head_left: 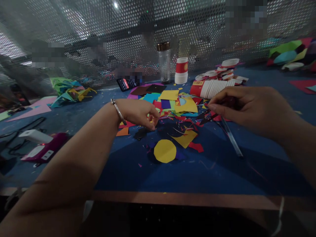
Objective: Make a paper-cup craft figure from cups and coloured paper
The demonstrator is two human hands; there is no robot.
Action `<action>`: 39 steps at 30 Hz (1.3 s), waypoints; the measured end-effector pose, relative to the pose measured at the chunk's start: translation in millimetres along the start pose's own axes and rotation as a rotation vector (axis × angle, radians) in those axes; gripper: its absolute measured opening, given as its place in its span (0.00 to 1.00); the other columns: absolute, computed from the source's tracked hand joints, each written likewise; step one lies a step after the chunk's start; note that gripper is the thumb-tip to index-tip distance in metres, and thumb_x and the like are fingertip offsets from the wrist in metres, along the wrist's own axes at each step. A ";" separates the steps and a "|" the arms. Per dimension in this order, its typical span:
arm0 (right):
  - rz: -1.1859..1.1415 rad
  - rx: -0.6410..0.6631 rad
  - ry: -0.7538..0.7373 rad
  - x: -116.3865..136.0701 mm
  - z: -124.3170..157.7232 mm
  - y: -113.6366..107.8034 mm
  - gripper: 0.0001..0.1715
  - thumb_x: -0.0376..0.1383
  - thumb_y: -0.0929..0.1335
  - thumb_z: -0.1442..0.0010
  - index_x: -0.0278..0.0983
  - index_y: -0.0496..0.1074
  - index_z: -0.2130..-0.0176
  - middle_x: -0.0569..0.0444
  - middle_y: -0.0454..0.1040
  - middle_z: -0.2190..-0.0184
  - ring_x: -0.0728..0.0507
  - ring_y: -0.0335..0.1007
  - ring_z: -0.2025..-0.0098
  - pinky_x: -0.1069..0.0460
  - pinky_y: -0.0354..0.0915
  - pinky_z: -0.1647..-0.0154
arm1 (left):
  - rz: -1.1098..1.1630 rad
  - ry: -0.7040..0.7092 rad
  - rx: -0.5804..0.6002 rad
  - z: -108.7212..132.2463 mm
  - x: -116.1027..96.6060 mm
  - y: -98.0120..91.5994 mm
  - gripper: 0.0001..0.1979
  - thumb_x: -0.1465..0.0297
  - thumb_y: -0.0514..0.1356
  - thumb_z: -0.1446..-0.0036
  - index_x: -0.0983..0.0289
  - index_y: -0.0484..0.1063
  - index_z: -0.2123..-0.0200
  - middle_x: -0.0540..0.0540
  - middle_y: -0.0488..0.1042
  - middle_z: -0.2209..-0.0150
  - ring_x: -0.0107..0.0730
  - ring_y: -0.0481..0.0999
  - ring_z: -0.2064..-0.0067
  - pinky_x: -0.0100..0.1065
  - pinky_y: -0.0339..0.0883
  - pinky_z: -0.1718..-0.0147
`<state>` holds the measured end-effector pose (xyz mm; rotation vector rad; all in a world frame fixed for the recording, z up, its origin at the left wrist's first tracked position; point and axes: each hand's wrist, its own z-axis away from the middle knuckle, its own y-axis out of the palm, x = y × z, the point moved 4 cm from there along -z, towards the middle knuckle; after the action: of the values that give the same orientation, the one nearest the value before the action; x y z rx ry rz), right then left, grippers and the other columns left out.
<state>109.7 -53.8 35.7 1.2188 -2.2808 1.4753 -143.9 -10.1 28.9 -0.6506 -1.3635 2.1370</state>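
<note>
My right hand [249, 105] is wrapped round a pair of scissors [207, 115], with the dark blades pointing left over the paper scraps. Just below it lies a clear pen [231, 136]. My left hand [142, 112], wearing a silver bangle [118, 112], hovers at the left side of the scraps. Its fingers are loosely bent, with a gap to the thumb and nothing visible between them. Nearer to me a yellow paper circle [165, 151] lies flat. Behind it are a cut yellow piece [186, 139] and a red scrap [197, 146].
Stacked coloured paper [169, 95] covers the middle. Behind stand a glass bottle [164, 62] and upright paper cups [181, 70]; another cup stack [214, 89] lies sideways. A phone [125, 84] leans at the mesh screen. A purple power strip [46, 148] sits at left.
</note>
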 end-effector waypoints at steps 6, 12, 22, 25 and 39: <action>-0.112 -0.007 0.043 8.2 0.0 -2.3 0.07 0.41 0.73 0.47 0.42 0.75 0.73 0.58 0.73 0.79 0.47 0.65 0.76 0.50 0.61 0.75 | -0.037 -0.083 -0.018 0.0 -0.5 1.2 0.09 0.64 0.65 0.48 0.59 0.69 0.73 0.49 0.74 0.74 0.31 0.70 0.71 0.31 0.55 0.75; -0.134 0.047 0.024 14.6 1.9 -3.5 0.05 0.42 0.73 0.47 0.44 0.77 0.72 0.58 0.74 0.79 0.46 0.66 0.77 0.48 0.64 0.73 | -0.146 -0.194 -0.036 1.8 6.1 0.9 0.07 0.72 0.63 0.53 0.60 0.67 0.72 0.49 0.73 0.73 0.32 0.70 0.71 0.32 0.55 0.72; -0.169 0.213 -0.029 16.8 6.7 4.7 0.10 0.45 0.73 0.41 0.44 0.76 0.71 0.59 0.73 0.79 0.46 0.65 0.77 0.49 0.62 0.75 | -0.046 -0.118 -0.215 -3.0 -26.8 -8.3 0.06 0.65 0.64 0.43 0.61 0.72 0.66 0.52 0.77 0.68 0.34 0.73 0.67 0.34 0.58 0.68; -0.165 0.206 -0.027 19.3 7.9 4.1 0.10 0.45 0.73 0.40 0.45 0.76 0.70 0.59 0.73 0.78 0.46 0.67 0.76 0.49 0.63 0.74 | -0.030 -0.099 -0.268 -2.0 -46.7 -7.1 0.05 0.67 0.64 0.41 0.61 0.74 0.66 0.52 0.78 0.68 0.34 0.73 0.68 0.35 0.57 0.69; -0.121 0.203 -0.074 20.8 10.1 4.4 0.08 0.42 0.71 0.39 0.41 0.76 0.69 0.58 0.73 0.78 0.48 0.65 0.76 0.51 0.61 0.75 | -0.043 -0.056 -0.146 -8.7 -77.1 16.3 0.17 0.54 0.64 0.41 0.62 0.79 0.60 0.57 0.82 0.59 0.38 0.77 0.63 0.35 0.62 0.69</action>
<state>95.8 -72.5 38.7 1.4607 -2.1003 1.6752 -83.3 -60.2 19.7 -0.6162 -1.5602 2.0503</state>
